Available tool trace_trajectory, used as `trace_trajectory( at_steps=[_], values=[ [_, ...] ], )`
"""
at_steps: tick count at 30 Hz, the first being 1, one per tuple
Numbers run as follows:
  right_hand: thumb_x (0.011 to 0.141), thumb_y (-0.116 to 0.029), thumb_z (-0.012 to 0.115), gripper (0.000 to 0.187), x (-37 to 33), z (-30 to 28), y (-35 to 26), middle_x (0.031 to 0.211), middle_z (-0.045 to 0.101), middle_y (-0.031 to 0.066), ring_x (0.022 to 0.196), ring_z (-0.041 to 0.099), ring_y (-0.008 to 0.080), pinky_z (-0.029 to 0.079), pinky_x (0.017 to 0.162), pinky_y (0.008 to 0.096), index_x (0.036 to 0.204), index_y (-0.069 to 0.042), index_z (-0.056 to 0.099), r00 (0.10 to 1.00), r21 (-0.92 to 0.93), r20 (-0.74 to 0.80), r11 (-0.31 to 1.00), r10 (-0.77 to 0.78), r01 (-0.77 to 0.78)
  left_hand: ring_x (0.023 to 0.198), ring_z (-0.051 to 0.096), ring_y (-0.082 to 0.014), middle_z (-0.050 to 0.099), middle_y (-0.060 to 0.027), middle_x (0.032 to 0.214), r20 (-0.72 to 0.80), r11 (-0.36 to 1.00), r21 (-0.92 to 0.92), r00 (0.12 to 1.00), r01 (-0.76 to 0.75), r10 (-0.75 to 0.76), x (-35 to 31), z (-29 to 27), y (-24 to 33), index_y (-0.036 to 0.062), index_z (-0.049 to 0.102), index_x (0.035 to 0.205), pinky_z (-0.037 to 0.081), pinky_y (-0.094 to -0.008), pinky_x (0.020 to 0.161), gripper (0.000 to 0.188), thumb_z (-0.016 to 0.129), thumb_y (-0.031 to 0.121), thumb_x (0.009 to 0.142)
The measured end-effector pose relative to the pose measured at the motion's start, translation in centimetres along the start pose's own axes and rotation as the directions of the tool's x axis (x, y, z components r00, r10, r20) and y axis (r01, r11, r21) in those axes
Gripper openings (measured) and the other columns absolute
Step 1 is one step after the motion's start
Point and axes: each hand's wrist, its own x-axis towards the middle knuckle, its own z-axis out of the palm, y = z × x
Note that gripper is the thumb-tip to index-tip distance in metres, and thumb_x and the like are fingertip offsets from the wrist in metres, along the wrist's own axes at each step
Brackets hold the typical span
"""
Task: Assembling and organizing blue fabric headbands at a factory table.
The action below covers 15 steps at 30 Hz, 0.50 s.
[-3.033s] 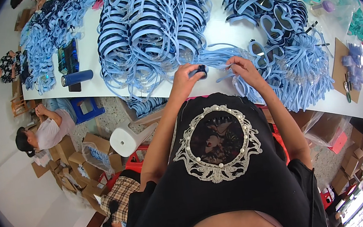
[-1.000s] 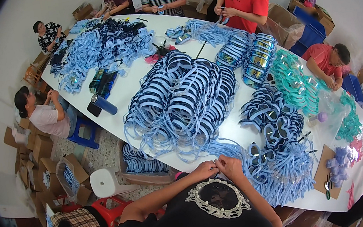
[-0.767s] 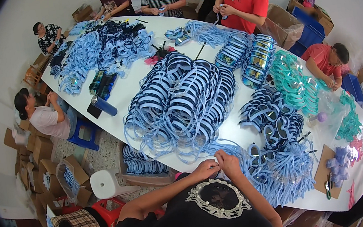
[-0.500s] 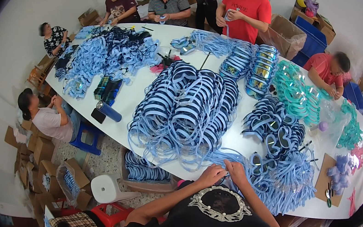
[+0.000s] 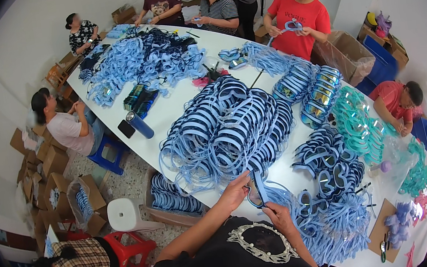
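- At the near edge of the worktop (image 5: 179, 100), the left hand (image 5: 234, 193) pinches the upper end of a pair of goggles (image 5: 255, 188), its fingers narrowed on the rim.
- At the lower end, the right hand (image 5: 280, 217) has its fingers drawn close; how firmly they grip, I cannot tell.
- Just to the right, loose blue straps (image 5: 283, 193) could snag the goggles if these swing sideways.
- A slackened left pinch could drop them.
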Motion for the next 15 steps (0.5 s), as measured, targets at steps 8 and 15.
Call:
trace_trajectory(
  at_steps=[8, 15],
  values=[
    [0.092, -0.011, 0.069, 0.013, 0.5, 0.3, 0.7, 0.075, 0.063, 0.0144, 0.062, 0.057, 0.0208, 0.047, 0.061, 0.0324, 0.097, 0.0, 0.067, 0.99, -0.107, 0.014, 0.984, -0.14, 0.141, 0.094, 0.065, -0.0106, 0.07, -0.0011, 0.105, 0.084, 0.994, -0.057, 0.993, 0.091, -0.086, -2.7, 4.1, 5.4, 0.0078, 0.066, 0.124, 0.051, -0.0293, 0.082, 0.032, 0.064, 0.028, 0.099],
    [0.091, -0.013, 0.07, 0.023, 0.6, 0.5, 0.5, 0.082, 0.069, 0.0148, 0.068, 0.066, 0.0259, 0.052, 0.066, 0.0336, 0.112, -0.005, 0.071, 0.996, -0.078, -0.066, 0.996, -0.054, 0.049, 0.101, 0.067, -0.0198, 0.069, -0.0061, 0.111, 0.246, 0.998, 0.056, 0.968, 0.025, -0.039, -3.8, 3.6, 9.4, 0.0057, 0.068, 0.113, 0.051, -0.0381, 0.096, 0.029, 0.06, 0.031, 0.101]
  ],
)
